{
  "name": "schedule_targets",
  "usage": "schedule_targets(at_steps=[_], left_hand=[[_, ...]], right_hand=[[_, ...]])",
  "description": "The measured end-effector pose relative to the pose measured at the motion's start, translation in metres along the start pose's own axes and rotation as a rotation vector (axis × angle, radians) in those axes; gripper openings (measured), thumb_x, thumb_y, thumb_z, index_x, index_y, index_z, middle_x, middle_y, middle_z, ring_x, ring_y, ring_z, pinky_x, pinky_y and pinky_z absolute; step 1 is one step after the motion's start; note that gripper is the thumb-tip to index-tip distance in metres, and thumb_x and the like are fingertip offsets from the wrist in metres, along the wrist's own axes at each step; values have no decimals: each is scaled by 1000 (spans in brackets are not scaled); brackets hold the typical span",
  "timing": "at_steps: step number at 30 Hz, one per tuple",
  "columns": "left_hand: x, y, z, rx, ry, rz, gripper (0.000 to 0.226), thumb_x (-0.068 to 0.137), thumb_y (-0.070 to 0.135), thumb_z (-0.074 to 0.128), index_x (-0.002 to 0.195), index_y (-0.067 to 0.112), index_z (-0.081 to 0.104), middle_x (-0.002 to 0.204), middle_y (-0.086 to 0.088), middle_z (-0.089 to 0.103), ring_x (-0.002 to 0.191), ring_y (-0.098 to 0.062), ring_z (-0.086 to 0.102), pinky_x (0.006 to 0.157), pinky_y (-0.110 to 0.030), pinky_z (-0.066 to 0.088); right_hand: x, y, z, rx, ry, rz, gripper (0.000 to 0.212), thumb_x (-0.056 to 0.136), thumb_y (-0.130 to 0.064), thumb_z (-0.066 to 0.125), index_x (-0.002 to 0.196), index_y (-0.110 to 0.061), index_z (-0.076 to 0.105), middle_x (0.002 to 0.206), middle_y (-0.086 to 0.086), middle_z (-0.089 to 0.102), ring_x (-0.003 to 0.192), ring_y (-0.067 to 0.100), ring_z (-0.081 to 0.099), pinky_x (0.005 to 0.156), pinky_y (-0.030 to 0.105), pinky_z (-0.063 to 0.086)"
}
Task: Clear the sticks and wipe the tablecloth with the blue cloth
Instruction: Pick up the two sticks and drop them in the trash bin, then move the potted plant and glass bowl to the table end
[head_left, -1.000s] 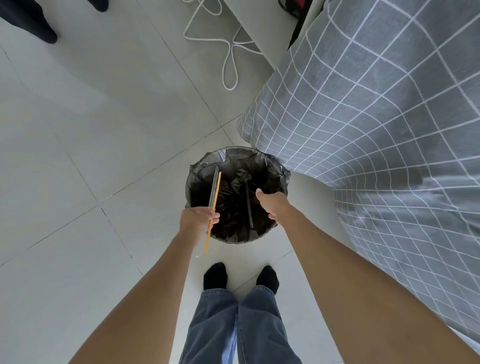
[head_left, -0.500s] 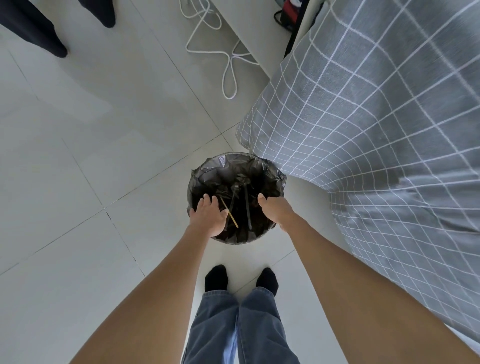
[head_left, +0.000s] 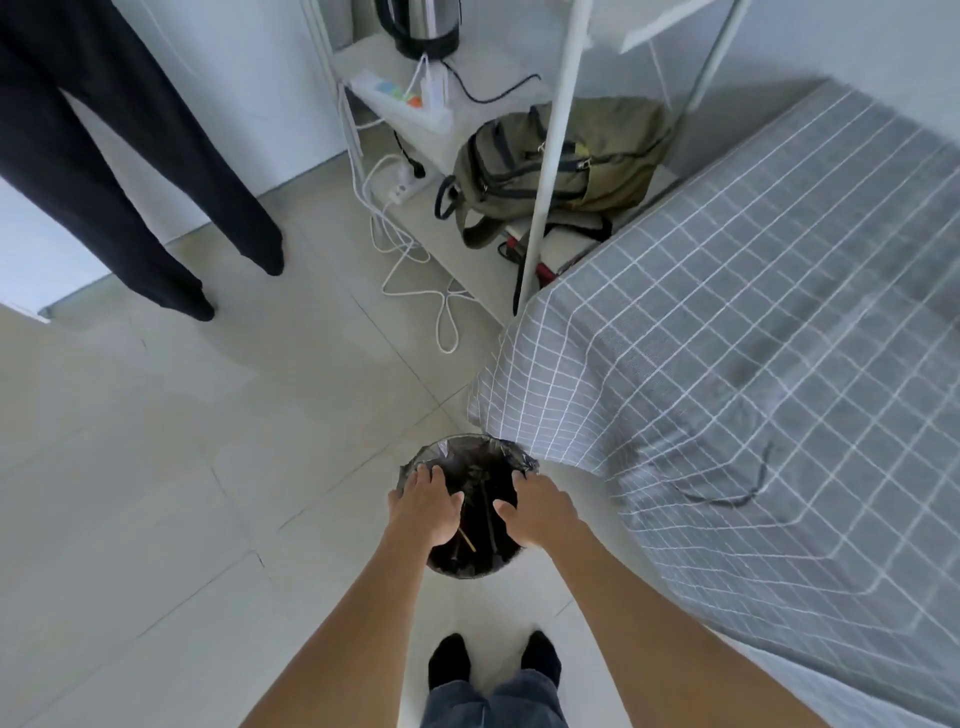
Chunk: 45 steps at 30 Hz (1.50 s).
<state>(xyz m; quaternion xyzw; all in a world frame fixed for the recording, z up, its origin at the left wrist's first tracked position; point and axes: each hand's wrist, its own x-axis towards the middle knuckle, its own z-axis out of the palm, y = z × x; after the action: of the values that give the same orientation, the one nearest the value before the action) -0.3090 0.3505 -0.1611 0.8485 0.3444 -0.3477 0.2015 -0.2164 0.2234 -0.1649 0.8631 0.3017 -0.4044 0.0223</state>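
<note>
sticks (head_left: 466, 540) lie in the bin (head_left: 415, 470); left hand (head_left: 423, 506) and right hand (head_left: 537, 512) hover spread above it, empty. next: find blue cloth, wipe tablecloth (head_left: 753, 338) beside the bin.

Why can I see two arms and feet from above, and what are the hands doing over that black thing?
The camera sits on a person's head and looks down, so you see that person's own arms, jeans and socks. There is no machine here. The left hand and right hand hang over a bin lined with a black bag, fingers spread, holding nothing. Inside the bin lie thin sticks, one of them yellow. To the right is a table under a grey checked tablecloth. Behind it a green backpack lies by a white rack, and white cables loop on the floor. Someone else's dark trouser legs stand far left.
</note>
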Motion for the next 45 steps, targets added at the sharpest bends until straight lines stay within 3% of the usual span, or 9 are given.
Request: schedule_targets(at_steps=[7,11,15,18,25,37,45], left_hand=[[-92,43,-77,85,97,118,57,100,39,27,149,12,18,157,-9,15,143,-25,17,114,-46,19],[-131,73,-119,143,129,196,57,101,35,27,151,12,9,159,-10,7,145,-25,12,114,-46,15],[-155,114,-156,180,239,286,57,100,34,31,150,11,14,158,-10,11,145,-26,15,114,-47,18],[-168,150,-170,259,261,338,60,101,35,29,151,10,7,159,-12,5,146,-28,9,116,-43,15],[-185,238,-161,366,266,464,62,101,39,30,151,10,9,159,-11,9,145,-29,11,114,-51,19],[-203,392,-105,514,224,690,63,101,39,30,151,9,6,159,-12,4,146,-28,6,117,-50,13],[-179,456,-84,592,168,768,66,100,42,31,151,10,3,159,-12,0,147,-28,3,118,-49,14]], right_hand=[[-91,3,-80,-24,150,24,60,98,-43,35,146,-10,22,147,11,32,138,27,26,109,46,29],[-141,16,-119,26,204,82,61,99,-42,35,148,-9,20,151,14,26,140,31,23,112,48,25],[-178,46,-146,109,283,143,58,98,-42,39,144,-9,28,150,14,30,139,31,27,111,50,25],[-204,82,-165,136,359,186,58,98,-40,40,145,-9,28,150,14,31,138,31,29,111,50,26],[-249,181,-182,255,462,345,55,97,-41,42,141,-8,34,144,13,38,134,30,33,109,47,30],[-308,318,-133,444,481,588,57,96,-42,43,143,-11,31,146,12,35,135,29,32,109,45,31],[-306,372,-125,547,512,712,67,98,-41,41,151,-12,13,158,12,12,145,29,13,115,47,19]])
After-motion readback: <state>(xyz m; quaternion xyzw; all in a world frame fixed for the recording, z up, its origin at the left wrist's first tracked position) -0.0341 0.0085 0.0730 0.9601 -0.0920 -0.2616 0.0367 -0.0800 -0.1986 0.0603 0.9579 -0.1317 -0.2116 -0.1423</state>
